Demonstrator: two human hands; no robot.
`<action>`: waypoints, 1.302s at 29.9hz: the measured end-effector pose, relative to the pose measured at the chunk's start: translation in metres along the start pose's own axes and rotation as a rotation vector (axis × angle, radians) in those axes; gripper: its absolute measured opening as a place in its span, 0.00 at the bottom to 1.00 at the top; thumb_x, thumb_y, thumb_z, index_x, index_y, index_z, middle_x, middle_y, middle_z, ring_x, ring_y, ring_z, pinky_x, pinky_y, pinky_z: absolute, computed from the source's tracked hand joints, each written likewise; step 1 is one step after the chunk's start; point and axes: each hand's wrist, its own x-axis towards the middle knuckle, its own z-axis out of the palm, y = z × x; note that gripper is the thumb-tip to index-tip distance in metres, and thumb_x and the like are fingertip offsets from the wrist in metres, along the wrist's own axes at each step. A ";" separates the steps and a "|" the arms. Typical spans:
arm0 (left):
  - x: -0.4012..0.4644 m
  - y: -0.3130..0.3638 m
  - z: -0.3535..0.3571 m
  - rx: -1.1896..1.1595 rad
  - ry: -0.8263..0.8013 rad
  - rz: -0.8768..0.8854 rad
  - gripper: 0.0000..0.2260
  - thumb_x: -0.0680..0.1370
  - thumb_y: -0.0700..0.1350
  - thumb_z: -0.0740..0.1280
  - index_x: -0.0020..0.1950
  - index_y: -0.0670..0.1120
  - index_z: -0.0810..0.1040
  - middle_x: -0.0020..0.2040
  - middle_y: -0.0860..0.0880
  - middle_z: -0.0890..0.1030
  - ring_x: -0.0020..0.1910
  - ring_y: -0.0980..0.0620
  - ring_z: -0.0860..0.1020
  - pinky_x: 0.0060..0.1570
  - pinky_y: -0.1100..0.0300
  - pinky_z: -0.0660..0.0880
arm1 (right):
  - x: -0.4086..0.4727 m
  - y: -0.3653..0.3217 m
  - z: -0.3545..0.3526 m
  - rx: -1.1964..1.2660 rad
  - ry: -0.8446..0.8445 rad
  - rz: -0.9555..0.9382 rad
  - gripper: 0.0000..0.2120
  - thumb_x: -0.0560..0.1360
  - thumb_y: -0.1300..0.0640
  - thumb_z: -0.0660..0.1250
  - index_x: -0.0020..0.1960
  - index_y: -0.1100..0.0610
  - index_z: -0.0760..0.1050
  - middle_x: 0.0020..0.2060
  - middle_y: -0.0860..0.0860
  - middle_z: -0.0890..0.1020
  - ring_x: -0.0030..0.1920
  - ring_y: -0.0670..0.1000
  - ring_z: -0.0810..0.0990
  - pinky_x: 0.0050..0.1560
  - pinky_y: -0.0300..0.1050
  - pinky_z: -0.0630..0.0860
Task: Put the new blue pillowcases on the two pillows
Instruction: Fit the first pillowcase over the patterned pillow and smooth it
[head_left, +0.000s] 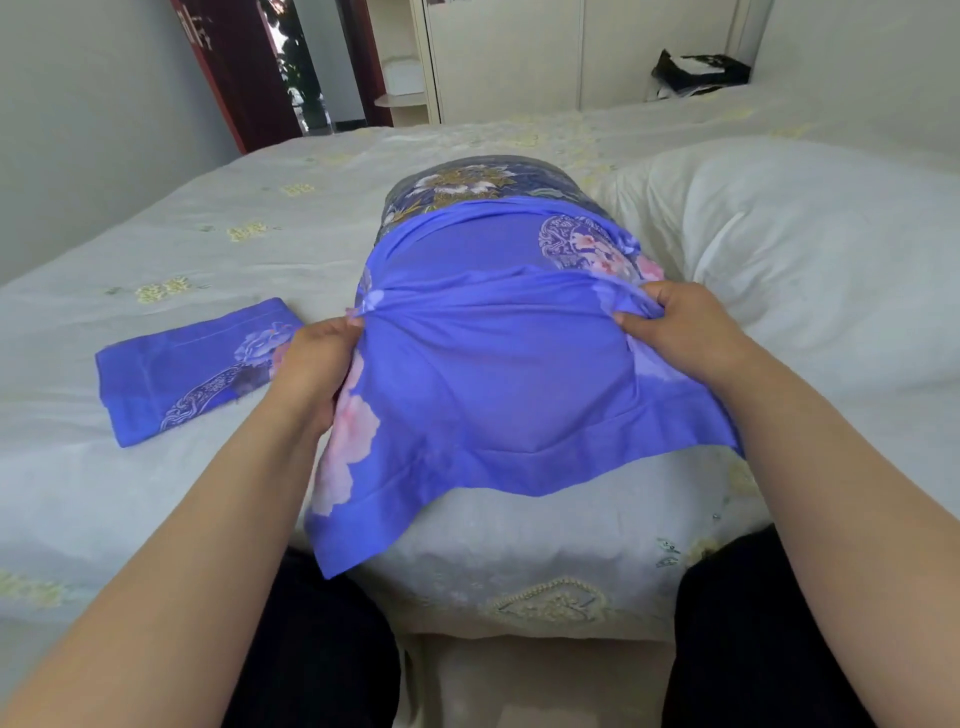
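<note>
Left hand (317, 358) and right hand (670, 325) pinch bunched pillowcase (493, 374) sides over the pillow (483, 192); soft, light cloth, best gripped at the side seams.

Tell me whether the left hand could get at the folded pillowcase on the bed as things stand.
Probably yes. The folded pillowcase lies flat on the bed just beside the left hand, nothing between them. But that hand is gripping the pillowcase on the pillow, so it must let go first.
</note>
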 end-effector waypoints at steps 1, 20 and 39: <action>-0.007 0.005 0.005 -0.145 -0.109 -0.054 0.08 0.77 0.42 0.65 0.42 0.46 0.83 0.39 0.48 0.83 0.38 0.50 0.81 0.42 0.58 0.78 | -0.001 -0.004 0.005 -0.099 0.092 -0.042 0.10 0.75 0.58 0.68 0.46 0.66 0.78 0.38 0.60 0.78 0.39 0.51 0.73 0.40 0.45 0.66; -0.020 -0.006 -0.013 0.167 -0.327 0.114 0.23 0.81 0.42 0.59 0.25 0.47 0.74 0.20 0.52 0.70 0.16 0.58 0.66 0.18 0.69 0.64 | -0.016 -0.034 0.013 -0.656 0.534 -0.142 0.16 0.71 0.61 0.63 0.59 0.54 0.74 0.56 0.58 0.74 0.55 0.62 0.71 0.53 0.54 0.65; -0.043 -0.021 -0.049 0.228 0.041 0.383 0.15 0.74 0.47 0.70 0.31 0.43 0.72 0.25 0.53 0.73 0.26 0.58 0.68 0.31 0.67 0.67 | -0.059 -0.127 0.112 -0.351 -0.022 -0.722 0.11 0.75 0.50 0.65 0.41 0.57 0.76 0.43 0.50 0.78 0.45 0.54 0.75 0.47 0.49 0.72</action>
